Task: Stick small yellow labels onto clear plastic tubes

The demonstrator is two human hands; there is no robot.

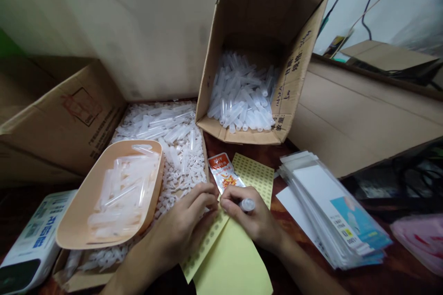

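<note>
My right hand (254,216) is closed round a small translucent plastic tube (248,204), whose end sticks out between the fingers. Its thumb and index finger pinch together near the edge of a yellow sticker sheet (204,244) printed with rows of small round labels. On the other side my left hand (183,219) is closed on that sheet, its fingers curled and partly hidden. Below lies a plain yellow sheet (235,258). Behind both hands are a second dotted label sheet (258,173) and a small red and white food sachet (224,173).
A peach plastic basket (157,179) of tubes stands on a flat tray of small white pieces (187,170). Behind, a tilted cardboard box (297,69) holds many tubes. Packaged cards (321,193) lie right, a white boxy device (34,239) left. Larger cartons (69,110) flank the table.
</note>
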